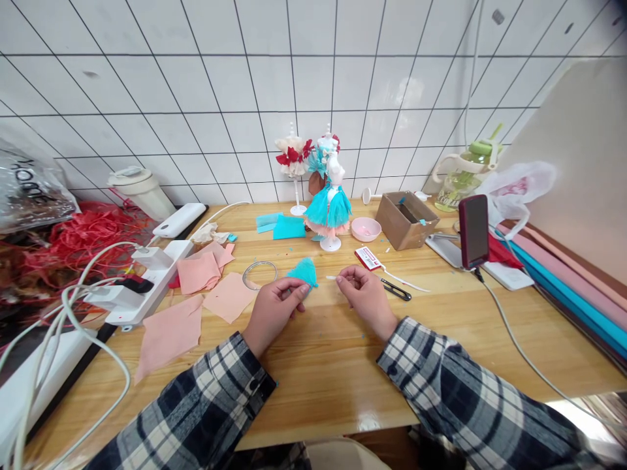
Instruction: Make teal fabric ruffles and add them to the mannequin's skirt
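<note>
My left hand pinches a small turquoise fabric piece, which fans out beyond the fingertips. Apart from it, my right hand is closed on a thin white strip whose end sticks out to the left. Just right of that hand lie black thread snips and a red and white packet with a white cord. A ring of wire rests left of the turquoise piece. Behind the hands stands a small white dress form in a turquoise skirt with pink underneath.
Pink fabric squares and a power strip with cables lie at left. Turquoise fabric, a second dress form, a pink bowl and a cardboard box stand behind. A phone is propped at right.
</note>
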`<state>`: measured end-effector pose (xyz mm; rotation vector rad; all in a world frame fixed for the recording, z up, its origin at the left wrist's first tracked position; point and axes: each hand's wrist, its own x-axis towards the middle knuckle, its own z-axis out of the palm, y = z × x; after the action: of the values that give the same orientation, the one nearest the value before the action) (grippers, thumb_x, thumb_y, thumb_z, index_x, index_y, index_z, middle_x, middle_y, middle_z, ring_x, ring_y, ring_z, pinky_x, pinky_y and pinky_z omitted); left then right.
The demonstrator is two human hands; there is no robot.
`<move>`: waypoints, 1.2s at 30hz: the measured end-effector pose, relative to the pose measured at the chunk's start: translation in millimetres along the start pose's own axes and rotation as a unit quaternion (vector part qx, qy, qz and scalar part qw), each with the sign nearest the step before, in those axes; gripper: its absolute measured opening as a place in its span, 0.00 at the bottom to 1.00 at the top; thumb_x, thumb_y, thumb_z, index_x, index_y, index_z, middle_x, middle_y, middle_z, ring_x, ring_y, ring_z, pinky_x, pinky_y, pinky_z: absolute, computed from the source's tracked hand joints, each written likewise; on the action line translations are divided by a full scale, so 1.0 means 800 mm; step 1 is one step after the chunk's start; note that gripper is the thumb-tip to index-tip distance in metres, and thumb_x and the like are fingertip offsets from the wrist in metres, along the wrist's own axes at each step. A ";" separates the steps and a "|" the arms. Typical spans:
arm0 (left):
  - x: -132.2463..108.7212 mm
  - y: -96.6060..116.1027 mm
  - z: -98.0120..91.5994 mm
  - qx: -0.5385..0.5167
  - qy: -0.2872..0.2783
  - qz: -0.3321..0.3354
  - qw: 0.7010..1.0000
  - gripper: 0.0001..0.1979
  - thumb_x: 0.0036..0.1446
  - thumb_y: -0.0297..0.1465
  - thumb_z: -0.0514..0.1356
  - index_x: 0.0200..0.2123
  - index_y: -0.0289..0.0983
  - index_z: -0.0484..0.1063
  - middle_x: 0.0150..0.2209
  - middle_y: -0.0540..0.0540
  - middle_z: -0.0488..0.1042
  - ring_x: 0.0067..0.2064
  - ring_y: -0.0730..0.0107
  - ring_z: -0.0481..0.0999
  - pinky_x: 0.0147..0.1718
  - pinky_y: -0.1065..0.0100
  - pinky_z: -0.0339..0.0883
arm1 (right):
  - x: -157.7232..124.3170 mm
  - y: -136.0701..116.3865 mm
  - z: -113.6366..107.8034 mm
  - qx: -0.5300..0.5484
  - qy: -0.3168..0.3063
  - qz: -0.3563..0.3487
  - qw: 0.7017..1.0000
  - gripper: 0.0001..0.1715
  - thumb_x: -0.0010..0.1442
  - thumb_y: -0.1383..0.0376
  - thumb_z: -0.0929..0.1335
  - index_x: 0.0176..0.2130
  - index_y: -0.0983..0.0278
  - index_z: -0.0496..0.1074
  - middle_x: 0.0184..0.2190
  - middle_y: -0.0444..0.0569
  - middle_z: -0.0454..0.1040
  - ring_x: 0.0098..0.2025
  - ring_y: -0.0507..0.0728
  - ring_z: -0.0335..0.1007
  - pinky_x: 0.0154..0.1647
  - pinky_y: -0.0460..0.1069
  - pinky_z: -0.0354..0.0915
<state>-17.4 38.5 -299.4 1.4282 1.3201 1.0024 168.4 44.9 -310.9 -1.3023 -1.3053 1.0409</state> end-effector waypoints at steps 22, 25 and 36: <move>-0.009 -0.008 0.002 0.330 0.010 0.250 0.910 0.10 0.59 0.34 0.57 0.34 0.39 0.79 0.31 0.47 0.81 0.33 0.66 0.78 0.34 0.68 0.68 | -0.021 0.000 0.007 -0.206 -0.095 -0.234 0.945 0.10 0.60 0.67 0.65 0.39 0.61 0.76 0.27 0.45 0.73 0.28 0.52 0.66 0.30 0.46 0.61; -0.012 -0.006 0.003 0.324 0.029 0.248 0.912 0.09 0.57 0.33 0.58 0.32 0.38 0.78 0.29 0.46 0.81 0.31 0.66 0.78 0.33 0.68 0.68 | -0.025 -0.001 0.010 -0.194 -0.094 -0.231 0.949 0.09 0.60 0.66 0.66 0.38 0.61 0.76 0.26 0.45 0.72 0.27 0.52 0.65 0.29 0.46 0.61; -0.011 -0.002 0.008 0.285 0.020 0.234 0.929 0.09 0.55 0.30 0.58 0.29 0.37 0.79 0.25 0.48 0.80 0.27 0.70 0.77 0.29 0.71 0.68 | -0.024 0.001 0.006 -0.229 -0.078 -0.254 0.936 0.09 0.61 0.65 0.66 0.39 0.61 0.76 0.30 0.46 0.75 0.31 0.52 0.69 0.31 0.45 0.61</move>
<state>-12.7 29.1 -302.6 2.2533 1.3974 0.9867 162.5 26.0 -313.4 -1.1233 -1.9596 0.4935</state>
